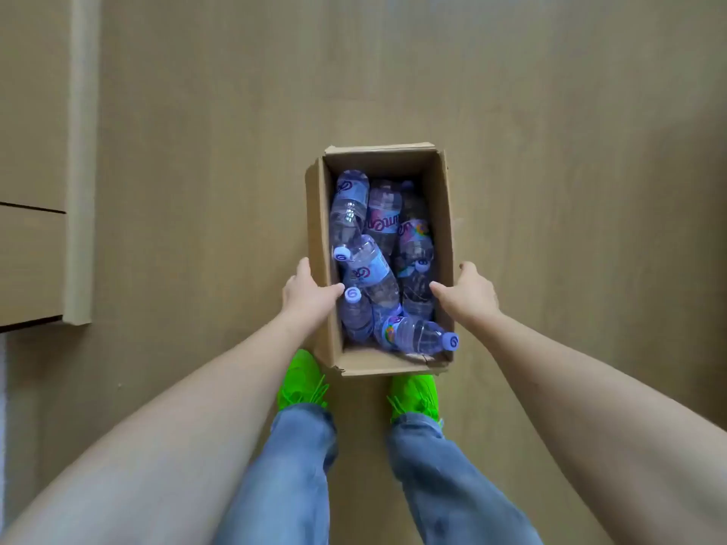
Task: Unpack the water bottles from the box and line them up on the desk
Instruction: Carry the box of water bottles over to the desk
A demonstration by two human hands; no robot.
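The open box (pixel 446 214) stands on the floor (pixel 196 151), just in front of two green shoes (pixel 301 381). Inside, the bottles (pixel 371 269) lie in a loose heap. The left hand (pixel 310 295) and right hand (pixel 468 295) grasp its side walls, thumbs inside, fingers hidden outside.

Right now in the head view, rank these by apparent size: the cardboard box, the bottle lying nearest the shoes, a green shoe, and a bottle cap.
1. cardboard box
2. bottle nearest the shoes and left green shoe: these look alike, and the trouser leg hides part of the shoe, so unranked
3. bottle cap
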